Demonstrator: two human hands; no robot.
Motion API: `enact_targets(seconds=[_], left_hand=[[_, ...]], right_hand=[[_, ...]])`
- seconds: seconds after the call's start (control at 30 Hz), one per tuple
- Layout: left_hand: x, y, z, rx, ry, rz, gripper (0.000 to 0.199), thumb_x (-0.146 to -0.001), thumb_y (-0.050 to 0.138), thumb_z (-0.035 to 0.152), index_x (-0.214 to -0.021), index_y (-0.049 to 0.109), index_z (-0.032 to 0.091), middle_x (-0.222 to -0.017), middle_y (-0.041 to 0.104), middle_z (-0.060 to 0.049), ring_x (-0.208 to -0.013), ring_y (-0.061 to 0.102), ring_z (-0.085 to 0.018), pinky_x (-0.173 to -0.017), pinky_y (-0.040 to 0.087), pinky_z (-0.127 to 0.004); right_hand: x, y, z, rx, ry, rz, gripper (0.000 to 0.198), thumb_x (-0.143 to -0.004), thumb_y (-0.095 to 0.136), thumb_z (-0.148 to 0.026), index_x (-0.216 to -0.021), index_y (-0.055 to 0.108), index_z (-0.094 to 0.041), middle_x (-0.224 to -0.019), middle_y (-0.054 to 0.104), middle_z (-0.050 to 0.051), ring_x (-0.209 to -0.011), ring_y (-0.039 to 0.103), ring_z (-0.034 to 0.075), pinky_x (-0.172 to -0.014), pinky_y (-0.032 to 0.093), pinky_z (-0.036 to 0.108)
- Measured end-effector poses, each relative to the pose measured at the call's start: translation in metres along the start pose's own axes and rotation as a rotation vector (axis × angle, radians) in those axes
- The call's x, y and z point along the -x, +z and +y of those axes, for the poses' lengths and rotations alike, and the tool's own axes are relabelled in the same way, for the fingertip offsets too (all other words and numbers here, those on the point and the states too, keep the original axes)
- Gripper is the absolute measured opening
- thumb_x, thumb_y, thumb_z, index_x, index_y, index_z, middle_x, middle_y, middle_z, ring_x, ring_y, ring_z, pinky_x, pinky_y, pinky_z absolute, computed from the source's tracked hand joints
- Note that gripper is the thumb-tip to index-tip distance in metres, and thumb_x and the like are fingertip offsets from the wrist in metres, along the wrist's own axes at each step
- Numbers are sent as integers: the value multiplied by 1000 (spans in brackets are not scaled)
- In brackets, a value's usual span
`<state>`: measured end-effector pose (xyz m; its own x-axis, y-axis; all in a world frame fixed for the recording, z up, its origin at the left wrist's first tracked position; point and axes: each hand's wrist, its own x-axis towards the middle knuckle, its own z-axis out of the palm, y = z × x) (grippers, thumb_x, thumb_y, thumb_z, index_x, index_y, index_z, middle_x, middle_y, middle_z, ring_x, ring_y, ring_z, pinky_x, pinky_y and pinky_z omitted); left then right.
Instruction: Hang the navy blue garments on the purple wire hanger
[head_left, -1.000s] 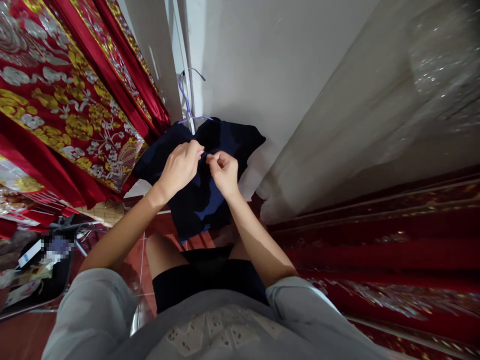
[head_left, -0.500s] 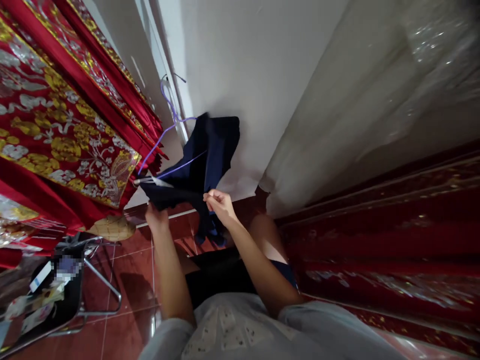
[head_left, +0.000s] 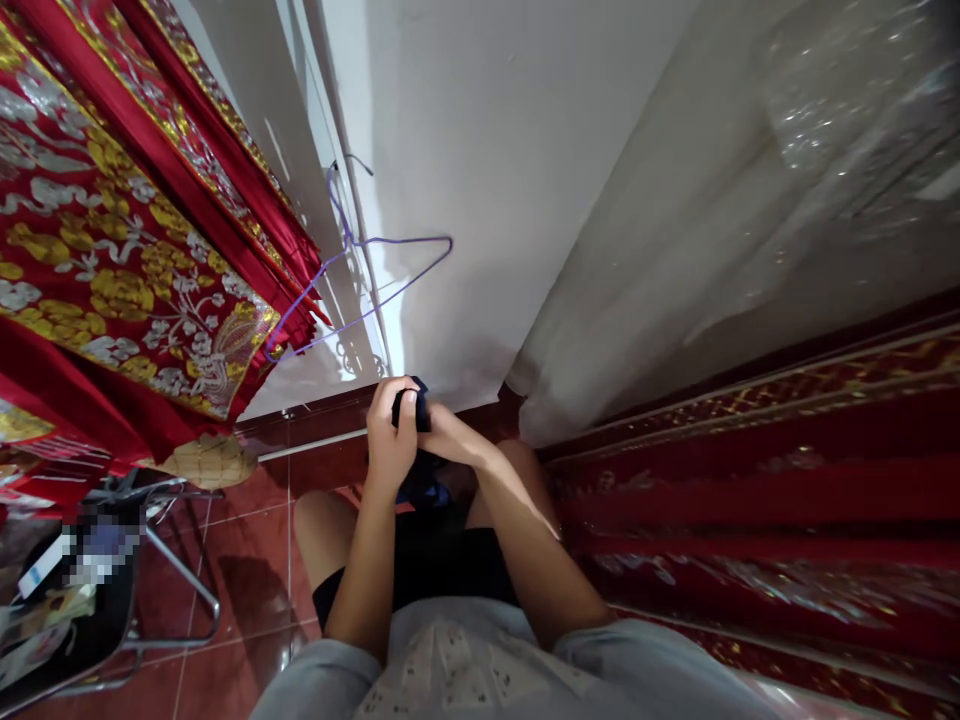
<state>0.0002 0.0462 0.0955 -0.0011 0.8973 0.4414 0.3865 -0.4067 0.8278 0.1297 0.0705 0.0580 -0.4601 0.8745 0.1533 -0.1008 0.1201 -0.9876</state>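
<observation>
A dark navy garment hangs bunched from my two hands, in front of my knees. My left hand is closed on its upper part, thumb and fingers wrapped round the cloth. Close against it from the right, my right hand also grips the garment, with its fingertips mostly hidden behind the cloth and the left hand. Beyond the hands, a bare purple wire hanger hangs by its hook near the edge of the white wall. The garment's exact kind cannot be made out.
Red curtains with gold and silver embroidery hang at the left. Below them, a black folding chair holds several small items. A translucent sheet and red decorated fabric line the right side. Red tiles cover the floor.
The navy garment has come off the purple hanger and moved down toward my lap, now bunched up. My left hand has moved right, close to my right hand. The hanger stays hanging.
</observation>
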Motion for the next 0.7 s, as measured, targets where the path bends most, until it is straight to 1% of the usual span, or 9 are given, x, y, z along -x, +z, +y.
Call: enact_targets(seconds=[0.07, 0.13, 0.17, 0.23, 0.33, 0.4, 0.5, 0.6, 0.7], left_hand=[[-5, -1, -2, -40, 84, 5, 29, -105, 42, 46, -110, 59, 23, -122, 63, -12, -123, 60, -23, -110, 48, -40], [-8, -7, -12, -7, 114, -29, 38, -104, 43, 50, -129, 51, 22, -142, 55, -15, -140, 50, -25, -119, 41, -42], [-7, -13, -18, 22, 96, -101, 44, -104, 43, 51, -138, 46, 22, -147, 52, -16, -143, 48, -25, -120, 40, -42], [-3, -26, -31, 40, 1, -327, 50, -104, 42, 52, -143, 45, 21, -144, 58, -15, -136, 56, -26, -114, 45, -40], [10, -49, -47, -51, -137, -566, 44, -101, 47, 53, -126, 64, 21, -120, 73, -9, -108, 69, -28, -99, 53, -38], [18, -64, -53, -147, -180, -562, 40, -99, 52, 53, -111, 71, 20, -101, 76, -7, -90, 70, -27, -86, 54, -35], [21, -87, -57, -248, -197, -461, 39, -99, 53, 53, -103, 71, 19, -92, 76, -6, -82, 68, -25, -77, 51, -32], [17, -109, -61, -359, -188, -426, 36, -100, 50, 49, -107, 70, 20, -98, 76, -7, -85, 68, -25, -79, 49, -32], [12, -130, -71, -553, -239, -536, 36, -100, 46, 45, -83, 66, 21, -78, 71, -7, -71, 65, -23, -74, 46, -33]], right_hand=[[-6, 1, -14, 53, -28, 53, 20, -83, 66, -29, -97, 70, -15, -91, 72, 4, -87, 64, 21, -84, 52, 35], [-13, -6, -28, 104, -33, -14, 13, -83, 61, -27, -81, 66, -16, -76, 66, 1, -74, 59, 17, -74, 50, 31], [-16, -12, -36, 135, -37, -79, 13, -83, 60, -26, -75, 64, -17, -70, 62, -1, -68, 55, 15, -69, 48, 29], [-27, -25, -53, 214, -86, -158, 15, -83, 58, -25, -70, 62, -18, -65, 59, -2, -63, 51, 13, -63, 45, 27], [-51, -42, -71, 323, -284, -60, 16, -77, 55, -16, -85, 69, -19, -83, 68, 0, -75, 59, 14, -77, 50, 28], [-73, -48, -69, 348, -354, 50, 37, -73, 55, -13, -106, 70, -20, -99, 72, 2, -83, 63, 16, -87, 51, 31], [-105, -50, -46, 381, -269, 158, 46, -73, 59, -16, -118, 67, -21, -105, 73, 5, -91, 67, 20, -99, 50, 38], [-123, -50, -17, 438, -188, 267, 28, -80, 57, -20, -104, 70, -20, -103, 74, 7, -103, 67, 24, -105, 47, 41], [-117, -59, -4, 499, -179, 403, 17, -79, 57, -21, -88, 71, -20, -92, 74, 7, -96, 68, 25, -96, 50, 38]])
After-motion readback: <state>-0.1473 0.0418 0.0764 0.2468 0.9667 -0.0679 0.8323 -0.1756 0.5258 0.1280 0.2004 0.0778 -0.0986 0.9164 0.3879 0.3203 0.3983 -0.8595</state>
